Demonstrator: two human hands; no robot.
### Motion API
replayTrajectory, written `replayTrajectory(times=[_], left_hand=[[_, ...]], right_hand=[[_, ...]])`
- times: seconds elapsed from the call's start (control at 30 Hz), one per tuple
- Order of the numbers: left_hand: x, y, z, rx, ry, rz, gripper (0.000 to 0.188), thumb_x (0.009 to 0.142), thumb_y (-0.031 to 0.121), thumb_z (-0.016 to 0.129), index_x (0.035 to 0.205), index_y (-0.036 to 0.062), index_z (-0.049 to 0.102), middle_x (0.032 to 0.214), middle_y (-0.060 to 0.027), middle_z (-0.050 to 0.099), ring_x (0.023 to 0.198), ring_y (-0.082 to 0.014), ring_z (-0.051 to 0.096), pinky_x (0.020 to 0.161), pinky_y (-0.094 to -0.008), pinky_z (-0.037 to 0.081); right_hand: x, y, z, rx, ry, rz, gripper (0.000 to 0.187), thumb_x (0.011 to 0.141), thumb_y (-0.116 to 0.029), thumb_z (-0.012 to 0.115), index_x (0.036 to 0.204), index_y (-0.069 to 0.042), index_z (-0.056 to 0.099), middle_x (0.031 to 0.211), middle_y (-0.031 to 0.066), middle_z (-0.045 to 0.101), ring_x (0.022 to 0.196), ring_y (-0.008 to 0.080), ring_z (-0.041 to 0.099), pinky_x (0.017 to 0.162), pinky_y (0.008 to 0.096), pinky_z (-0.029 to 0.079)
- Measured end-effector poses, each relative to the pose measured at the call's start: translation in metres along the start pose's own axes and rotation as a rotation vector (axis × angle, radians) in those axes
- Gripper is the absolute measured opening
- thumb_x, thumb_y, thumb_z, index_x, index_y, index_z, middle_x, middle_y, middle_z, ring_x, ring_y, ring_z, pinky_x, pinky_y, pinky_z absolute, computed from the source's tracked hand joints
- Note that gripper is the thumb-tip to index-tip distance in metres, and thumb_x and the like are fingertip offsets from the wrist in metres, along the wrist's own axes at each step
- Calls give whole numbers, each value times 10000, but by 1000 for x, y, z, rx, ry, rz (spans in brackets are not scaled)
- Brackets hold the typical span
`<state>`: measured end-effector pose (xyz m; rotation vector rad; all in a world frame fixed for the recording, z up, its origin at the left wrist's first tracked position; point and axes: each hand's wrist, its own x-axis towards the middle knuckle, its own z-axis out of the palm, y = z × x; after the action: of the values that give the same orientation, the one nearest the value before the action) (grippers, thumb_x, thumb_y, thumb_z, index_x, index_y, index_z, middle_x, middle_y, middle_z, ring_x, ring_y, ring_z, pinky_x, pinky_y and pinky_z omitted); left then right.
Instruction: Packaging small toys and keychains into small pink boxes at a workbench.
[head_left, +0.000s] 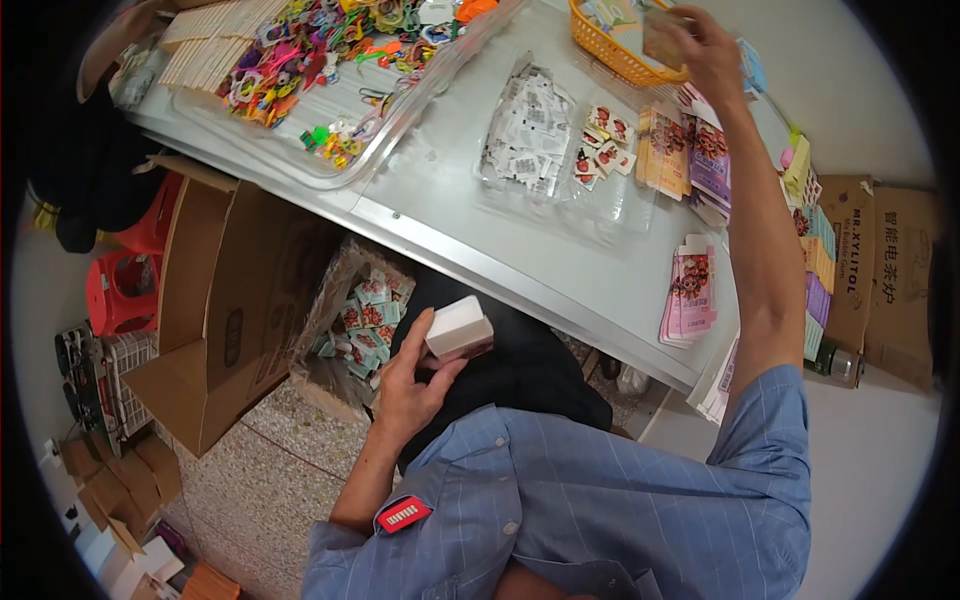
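Note:
My left hand (408, 388) is over my lap, its fingers and thumb wrapped round a small white box (460, 328). Across the table my right arm stretches to the far right, where my right hand (706, 52) is at the rim of an orange-yellow plastic basket (612, 52). Its fingers are pinched beside a small brownish, partly see-through piece, which I cannot make out. Near that arm lie flat orange packets (664, 150) and purple packets (710, 165). Pink packets (688, 292) are fanned out near the table's right end.
Clear trays hold white sachets (527, 130) and small picture cards (603, 148). A large clear bin (385, 150) contains colourful trinkets. Below the table edge, an open carton (215, 300) adjoins a lined box of green-and-red packets (368, 320). Another person's arm (112, 45) shows at upper left.

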<state>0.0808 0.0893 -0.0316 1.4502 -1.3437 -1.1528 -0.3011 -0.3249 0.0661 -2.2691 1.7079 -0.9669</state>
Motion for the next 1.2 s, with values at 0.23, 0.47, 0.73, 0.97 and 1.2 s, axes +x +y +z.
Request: replayTrajectory(times=[0.23,0.47,0.73,0.97,1.2], left_hand=[[27,34,-5,-110,-25,68,780,812,-54,797,1501,0,435,1173,-175,726,853,-125,682,761,-265,564],[46,56,-2,-138,-151,113,776,821,-68,788,1505,1,427,1276,-130,667,1110,-190,669,867,-289,563],[40,57,1,-46,-174,210,760,812,-60,787,1496,56,478,1073,-144,709,831,-156,689,675,-287,582],[38,52,-4,-53,-232,58,744,811,-56,790,1484,15,481,1287,-149,687,1044,-153,685,701,-249,577],[32,36,-5,26,-157,138,743,814,-58,778,1488,93,504,1197,-173,702,873,-164,698,645,-273,585]], right_hand=[[-84,-103,-28,1223,101,57,342,946,-115,699,1244,-7,571,1204,175,684,1079,283,686,937,413,552],[-213,-214,1,1253,-195,-84,277,896,66,706,1139,11,583,1054,133,698,955,197,694,848,350,586],[-228,-208,0,940,-386,-124,181,851,68,753,1015,19,693,1011,132,717,914,208,697,827,323,561],[-228,-208,-4,519,-380,-476,203,809,-33,797,1005,-28,743,1094,128,708,1007,232,670,832,357,542],[-183,-153,-12,124,-193,-46,249,878,-112,748,1108,-23,715,1155,162,685,999,275,669,878,364,535]])
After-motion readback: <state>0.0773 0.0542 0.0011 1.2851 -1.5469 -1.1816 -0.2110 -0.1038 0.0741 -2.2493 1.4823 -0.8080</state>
